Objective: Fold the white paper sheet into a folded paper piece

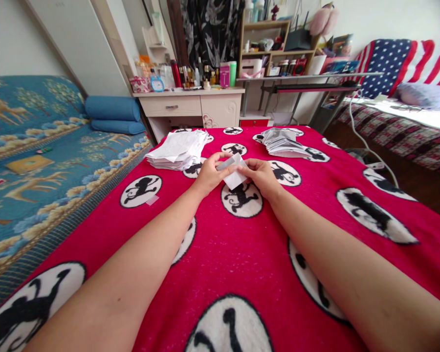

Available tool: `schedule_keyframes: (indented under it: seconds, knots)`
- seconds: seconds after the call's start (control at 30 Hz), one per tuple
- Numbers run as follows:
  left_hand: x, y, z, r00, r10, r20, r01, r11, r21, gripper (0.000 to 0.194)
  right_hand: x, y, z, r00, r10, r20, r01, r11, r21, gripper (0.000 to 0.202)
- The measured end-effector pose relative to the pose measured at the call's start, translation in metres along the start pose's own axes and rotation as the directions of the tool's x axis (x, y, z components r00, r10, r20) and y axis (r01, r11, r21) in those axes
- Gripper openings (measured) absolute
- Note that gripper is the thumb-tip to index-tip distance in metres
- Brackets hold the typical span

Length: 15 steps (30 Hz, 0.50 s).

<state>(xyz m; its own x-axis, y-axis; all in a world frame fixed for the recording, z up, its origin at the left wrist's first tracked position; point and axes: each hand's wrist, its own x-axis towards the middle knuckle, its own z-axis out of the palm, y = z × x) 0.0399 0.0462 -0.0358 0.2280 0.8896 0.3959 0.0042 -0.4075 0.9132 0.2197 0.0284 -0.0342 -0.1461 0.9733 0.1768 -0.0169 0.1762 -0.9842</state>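
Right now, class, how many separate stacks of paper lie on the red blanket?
2: the white stack lies beyond the left hand; the greyer stack lies beyond the right hand. Both hands hold one loose sheet.

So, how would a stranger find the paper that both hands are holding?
Start at the red blanket with black-and-white monkey circles. Between the white paper stack on the left and the grey stack on the right, the small paper is the only one lifted, pinched by the left hand and the right hand.
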Motion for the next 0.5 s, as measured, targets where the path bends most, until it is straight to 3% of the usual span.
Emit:
schedule_keyframes:
  seconds: [0.33,0.5]
  knots:
    - [0.0015,-0.0083,0.0013,0.998,-0.063,-0.014,0.063,0.998,-0.004,0.061,-0.0008,0.0004,0.0019,1.0,0.011,0.002,-0.011,1.0,-0.022,0.058]
    - [0.0012,-0.0044,0.003,0.997,-0.073,0.009,0.074,0.997,-0.011,0.049,-0.0033,-0.0014,0.0032,0.999,0.047,0.018,-0.047,0.999,-0.02,0.058]
